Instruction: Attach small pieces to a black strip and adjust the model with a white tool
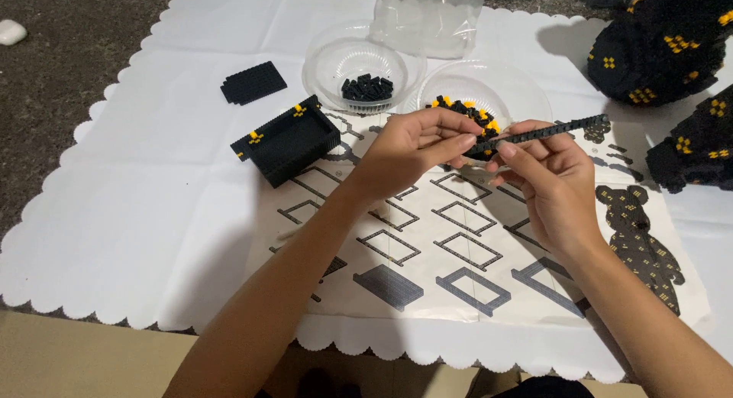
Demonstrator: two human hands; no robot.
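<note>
My left hand and my right hand meet above the instruction sheet. Both pinch a long thin strip of black small bricks that runs up to the right, my right hand under its middle and my left fingertips at its near end. Behind my hands a clear bowl holds black and yellow small bricks. A second clear bowl holds black small bricks.
A black box-shaped build with yellow dots and a flat black plate lie on the white scalloped mat. Black and yellow built parts stand at the right. A clear plastic bag lies at the back.
</note>
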